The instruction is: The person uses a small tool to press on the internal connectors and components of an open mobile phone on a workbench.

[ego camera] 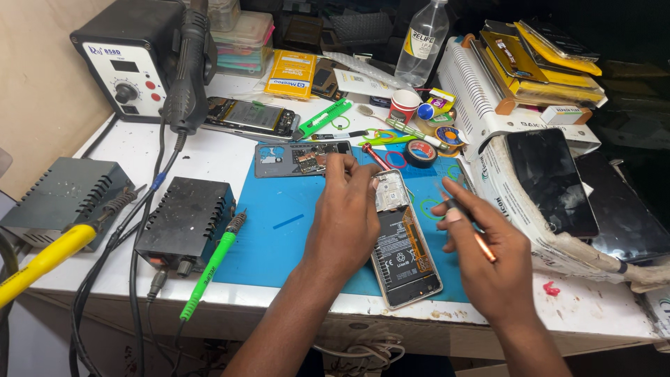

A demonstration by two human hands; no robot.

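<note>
Meanwhile left hand (347, 209) steadies opened phone (405, 253); right hand (481, 244) holds screwdriver (473, 230)

Two hands work here: the left hand (345, 209) and the right hand (481, 241). Two opened phones lie on the surface (230, 157), one at six o'clock (405, 255), one at eleven o'clock (251, 117). One clear bottle (426, 38), one blue mat (279, 223), one green-handled soldering iron (209, 269), one red cup (403, 106).

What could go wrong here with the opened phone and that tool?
The opened phone overhangs the table's front edge; a push from the left hand might tip it off. The right hand holds a screwdriver loosely near the exposed battery; a slip could puncture it.
</note>
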